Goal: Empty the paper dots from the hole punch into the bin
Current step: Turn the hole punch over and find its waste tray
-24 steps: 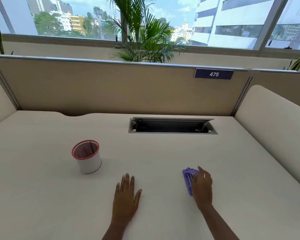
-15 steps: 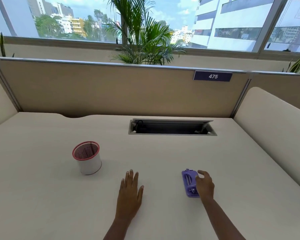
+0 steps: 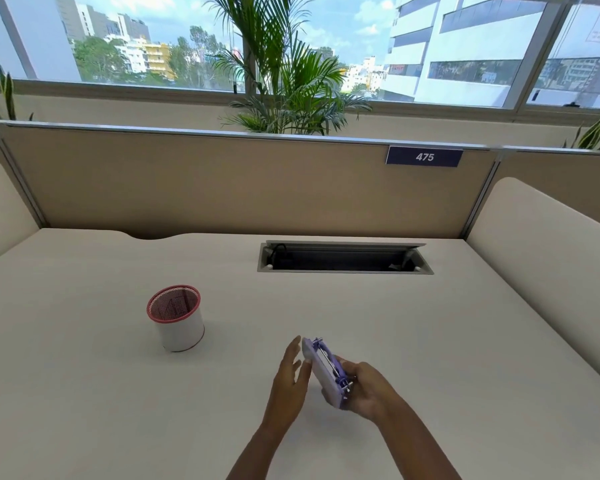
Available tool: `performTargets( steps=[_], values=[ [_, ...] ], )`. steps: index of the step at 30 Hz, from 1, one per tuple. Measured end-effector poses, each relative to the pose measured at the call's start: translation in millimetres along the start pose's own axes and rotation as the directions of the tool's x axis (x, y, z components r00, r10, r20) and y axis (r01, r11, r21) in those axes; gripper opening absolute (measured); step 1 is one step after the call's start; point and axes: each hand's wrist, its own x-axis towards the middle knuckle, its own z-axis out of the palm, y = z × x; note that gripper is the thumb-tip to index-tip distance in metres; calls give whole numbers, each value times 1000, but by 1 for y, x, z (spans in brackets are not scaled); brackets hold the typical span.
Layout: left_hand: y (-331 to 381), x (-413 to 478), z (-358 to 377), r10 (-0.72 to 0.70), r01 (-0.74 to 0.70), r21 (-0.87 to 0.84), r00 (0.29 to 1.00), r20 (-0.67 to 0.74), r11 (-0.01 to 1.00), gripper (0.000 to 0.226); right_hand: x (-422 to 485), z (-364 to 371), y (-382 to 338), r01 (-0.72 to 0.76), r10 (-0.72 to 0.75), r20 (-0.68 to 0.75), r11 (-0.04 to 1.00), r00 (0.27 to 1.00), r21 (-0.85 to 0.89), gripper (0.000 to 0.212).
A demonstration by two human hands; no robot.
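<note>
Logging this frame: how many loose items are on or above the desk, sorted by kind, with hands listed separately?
Hole punch, purple, held in the right hand above the desk: 1
Bin, white with a red rim, standing upright on the desk: 1
Hands, with the left hand open beside the punch: 2
Total: 2 items, 2 hands

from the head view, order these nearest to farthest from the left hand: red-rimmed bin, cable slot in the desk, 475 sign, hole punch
1. Hole punch: right beside the left hand, held up in the right hand.
2. Red-rimmed bin: on the desk, off to the left.
3. Cable slot: farther back on the desk, toward the right.
4. 475 sign: up on the partition, farthest.
</note>
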Motion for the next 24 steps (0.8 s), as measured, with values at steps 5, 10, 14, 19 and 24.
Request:
performTargets(
  steps=[5,10,14,19,24],
  values=[
    [10,-2,-15,-106,126,-376,992,74,918,19,-1,4,4,-102,59,196,971,979,217,29],
    [9,-4,-20,-182,185,-452,982,51,873,26,3,3,5,-62,20,170,968,985,243,34],
    [10,-5,-18,-252,245,-470,966,48,848,29,2,1,10,-40,1,230,985,973,167,62],
    [15,-5,-15,-304,286,-499,952,48,818,32,4,-7,13,18,-31,136,995,990,96,53],
    [23,-4,-12,-313,299,-491,948,57,818,33,6,-5,14,20,-48,185,988,982,155,55]
  ],
)
